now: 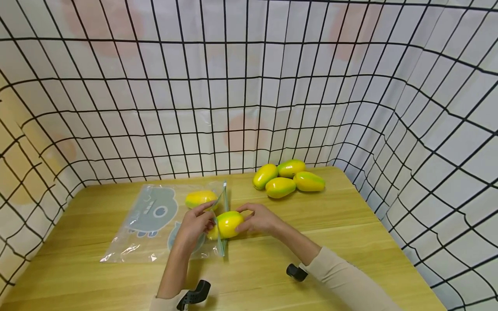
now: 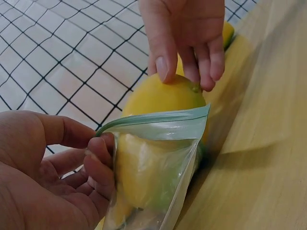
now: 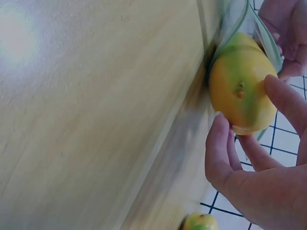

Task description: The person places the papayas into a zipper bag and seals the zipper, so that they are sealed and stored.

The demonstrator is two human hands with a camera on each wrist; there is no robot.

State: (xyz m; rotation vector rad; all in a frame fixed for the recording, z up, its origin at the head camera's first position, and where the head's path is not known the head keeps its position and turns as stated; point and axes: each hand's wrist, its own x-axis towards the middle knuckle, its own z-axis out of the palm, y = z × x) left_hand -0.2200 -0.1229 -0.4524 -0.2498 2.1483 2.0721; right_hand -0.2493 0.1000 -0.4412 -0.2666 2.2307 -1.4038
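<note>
A clear zip bag (image 1: 128,246) printed with grey-blue cartoon figures lies flat, its green-edged mouth facing right. My left hand (image 1: 191,226) pinches the green zip strip (image 2: 158,117) at the mouth and holds it raised. In my right hand (image 1: 261,219) is a yellow-green mango (image 1: 230,223), gripped at its outer end between thumb and fingers. The mango's front part is inside the bag mouth, seen through the plastic in the left wrist view. Another mango (image 1: 200,198) lies inside the bag near its far edge, and part of one more shows behind my left fingers.
Several mangoes (image 1: 281,187) sit in a cluster at the back right of the wooden table (image 1: 319,263). A black grid net (image 1: 245,93) rises along the table's back and sides, with a pale printed sheet behind it.
</note>
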